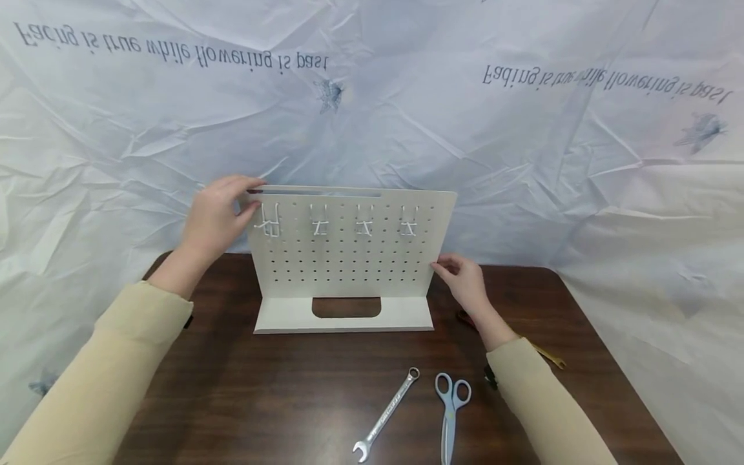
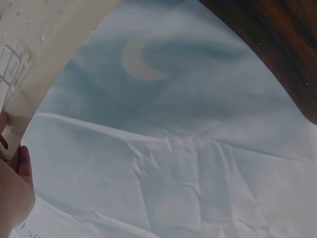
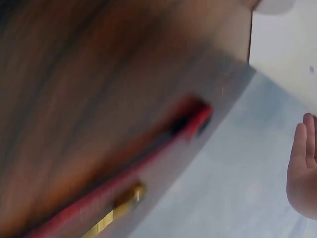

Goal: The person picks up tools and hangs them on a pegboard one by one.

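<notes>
A white pegboard [image 1: 349, 271] stands upright on its foot, with several white wire hooks [image 1: 364, 223] along its upper rows. My left hand [image 1: 217, 210] grips the board's upper left corner, thumb in front and fingers over the slotted top edge. In the left wrist view, part of that hand [image 2: 15, 193] shows at the same corner. Lower down on the opposite side, my right hand [image 1: 463, 281] pinches the board's right edge between thumb and fingers. The right wrist view shows only part of this hand [image 3: 303, 171] beside the board [image 3: 280, 49].
On the dark wooden table [image 1: 261, 394], a silver combination wrench [image 1: 386, 413] lies in front of the board, with grey-blue scissors [image 1: 450, 413] to its right. A long red tool [image 3: 148, 158] and a gold-coloured wrench [image 3: 114, 213] lie near the right forearm. Printed white cloth [image 1: 372, 123] hangs behind.
</notes>
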`<action>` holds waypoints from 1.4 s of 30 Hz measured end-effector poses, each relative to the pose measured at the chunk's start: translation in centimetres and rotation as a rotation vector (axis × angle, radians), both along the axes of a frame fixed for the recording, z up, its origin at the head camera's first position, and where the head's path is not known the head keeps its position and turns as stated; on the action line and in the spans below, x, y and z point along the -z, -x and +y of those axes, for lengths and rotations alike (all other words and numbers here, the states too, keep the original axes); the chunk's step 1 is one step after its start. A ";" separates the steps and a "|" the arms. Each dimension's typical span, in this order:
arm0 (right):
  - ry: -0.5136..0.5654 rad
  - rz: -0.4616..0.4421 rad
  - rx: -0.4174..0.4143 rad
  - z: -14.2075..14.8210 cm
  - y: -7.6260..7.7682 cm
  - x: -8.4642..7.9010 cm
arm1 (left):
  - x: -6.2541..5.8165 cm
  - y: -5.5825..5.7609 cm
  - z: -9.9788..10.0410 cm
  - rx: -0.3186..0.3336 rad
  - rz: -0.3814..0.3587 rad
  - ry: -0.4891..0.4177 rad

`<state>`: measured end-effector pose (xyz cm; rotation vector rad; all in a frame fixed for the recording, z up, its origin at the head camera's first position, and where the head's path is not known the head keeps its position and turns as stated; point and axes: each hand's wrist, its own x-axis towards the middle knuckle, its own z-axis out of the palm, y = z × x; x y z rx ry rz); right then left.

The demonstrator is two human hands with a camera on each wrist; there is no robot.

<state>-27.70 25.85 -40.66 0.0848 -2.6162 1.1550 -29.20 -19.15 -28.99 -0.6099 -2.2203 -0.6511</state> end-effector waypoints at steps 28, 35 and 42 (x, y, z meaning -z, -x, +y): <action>-0.309 -0.166 -0.081 13.6 -8.6 0.4 | 1.1 0.2 0.0 0.027 0.030 -0.076; -0.339 -0.230 -0.087 15.5 -9.3 2.4 | 0.9 0.2 -0.1 0.039 0.012 -0.085; -0.312 -0.249 -0.101 16.6 -9.3 3.5 | 1.1 0.4 -0.1 0.049 0.027 -0.083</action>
